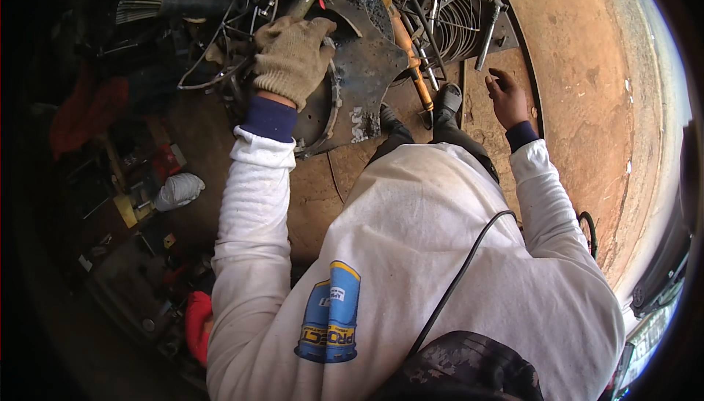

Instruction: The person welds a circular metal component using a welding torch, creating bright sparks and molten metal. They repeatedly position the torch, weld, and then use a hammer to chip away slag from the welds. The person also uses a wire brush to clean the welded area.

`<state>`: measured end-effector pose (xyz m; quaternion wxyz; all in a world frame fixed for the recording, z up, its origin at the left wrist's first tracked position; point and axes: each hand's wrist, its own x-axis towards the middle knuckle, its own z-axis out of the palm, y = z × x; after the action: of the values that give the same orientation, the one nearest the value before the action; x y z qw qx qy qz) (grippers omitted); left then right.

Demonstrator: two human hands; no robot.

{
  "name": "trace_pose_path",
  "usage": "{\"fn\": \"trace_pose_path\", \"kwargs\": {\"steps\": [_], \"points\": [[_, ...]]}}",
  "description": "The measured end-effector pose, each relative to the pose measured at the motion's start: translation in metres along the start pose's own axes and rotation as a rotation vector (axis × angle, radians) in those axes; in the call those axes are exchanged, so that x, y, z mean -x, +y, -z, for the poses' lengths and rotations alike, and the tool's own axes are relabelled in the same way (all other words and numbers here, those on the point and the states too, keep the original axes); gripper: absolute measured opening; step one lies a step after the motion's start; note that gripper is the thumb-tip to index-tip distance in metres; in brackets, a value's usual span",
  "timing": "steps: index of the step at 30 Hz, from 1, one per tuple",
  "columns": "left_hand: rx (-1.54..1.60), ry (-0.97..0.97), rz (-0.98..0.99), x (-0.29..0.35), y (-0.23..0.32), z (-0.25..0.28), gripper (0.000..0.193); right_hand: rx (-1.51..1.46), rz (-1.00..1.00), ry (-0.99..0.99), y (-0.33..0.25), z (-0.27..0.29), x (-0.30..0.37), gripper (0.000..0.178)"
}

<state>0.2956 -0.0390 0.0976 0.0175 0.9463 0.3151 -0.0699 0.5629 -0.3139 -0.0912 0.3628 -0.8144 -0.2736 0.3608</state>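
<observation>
My left hand (292, 60), in a tan knit glove, is over the cluttered metal work surface with its fingers curled; what lies under them is hidden. Just beyond its knuckles is a short greyish bar (302, 1). A thin curved metal strip (334, 100) bends down beside the glove, over a dark steel plate (359, 71) with a ragged edge. My right hand (507, 99) is bare and hangs at the right, fingers apart and holding nothing. Nearest to it stands a T-shaped metal tool (490, 34).
An orange-handled tool (411, 53) lies across the plate's right side, near a wire coil (458, 16). A wire-bristle brush (139, 6) is at far left. My shoes (449, 97) show beyond the bench edge. A black cable (458, 280) crosses my shirt. Brown ground (579, 71) extends right.
</observation>
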Motion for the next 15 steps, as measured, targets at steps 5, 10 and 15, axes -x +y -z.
{"fn": "trace_pose_path", "kwargs": {"steps": [5, 10, 15], "points": [[-0.038, -0.041, 0.006, 0.002, 0.005, 0.008, 0.035, -0.032, -0.013, 0.000, 0.008, 0.001, -0.004, 0.035], [0.027, 0.008, -0.032, 0.007, -0.004, 0.007, 0.039, -0.017, -0.010, 0.009, 0.009, 0.002, -0.004, 0.035], [0.019, 0.116, -0.077, 0.020, -0.006, 0.024, 0.038, 0.012, -0.028, 0.002, 0.010, 0.005, -0.004, 0.035]]}}
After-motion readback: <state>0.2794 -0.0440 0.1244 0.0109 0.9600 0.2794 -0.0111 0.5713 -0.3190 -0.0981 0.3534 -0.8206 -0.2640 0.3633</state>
